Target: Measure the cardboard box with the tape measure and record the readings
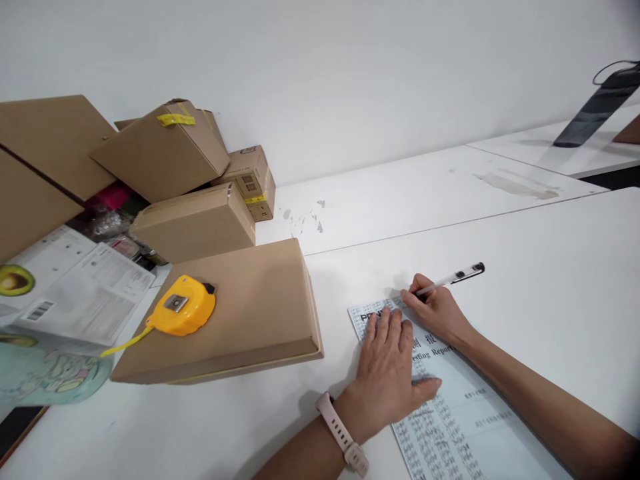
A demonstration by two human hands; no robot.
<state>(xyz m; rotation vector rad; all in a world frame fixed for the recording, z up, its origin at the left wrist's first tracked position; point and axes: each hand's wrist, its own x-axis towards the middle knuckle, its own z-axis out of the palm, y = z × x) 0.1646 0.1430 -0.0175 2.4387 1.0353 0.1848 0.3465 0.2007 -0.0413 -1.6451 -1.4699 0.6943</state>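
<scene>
Pen (pixel 456 276), one, in right hand's grip (pixel 439 313), one report (pixel 463 403) under spread left hand (pixel 387 373)

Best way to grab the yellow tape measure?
Probably from above, pinching the opposite edges of the tape measure's case: it lies on the cardboard box with its metal clip facing up, and nothing leans on it. Avoid the thin yellow strap trailing off its left end.

We see a yellow tape measure (pixel 183 308) lying on a flat cardboard box (pixel 260 293) | we note a white avocado-printed package (pixel 75 293) at left | we find a dark bottle (pixel 596 109) with a loop at far right
</scene>
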